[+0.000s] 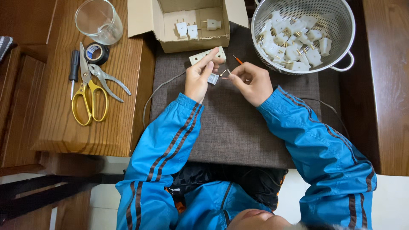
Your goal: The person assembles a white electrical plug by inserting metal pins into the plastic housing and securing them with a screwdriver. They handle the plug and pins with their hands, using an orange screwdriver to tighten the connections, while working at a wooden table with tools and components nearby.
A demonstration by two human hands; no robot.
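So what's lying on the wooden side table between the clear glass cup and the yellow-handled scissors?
In the head view, a roll of black tape lies between the clear glass cup and the yellow-handled scissors, on the wooden side table.

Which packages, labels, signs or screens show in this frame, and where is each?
Cardboard box: top centre, behind the hands; open, flaps out, plain tan, a few white plugs inside.
Tape roll: on the wooden table at left, black, with a blue-and-white label on its core.
No signs or screens.
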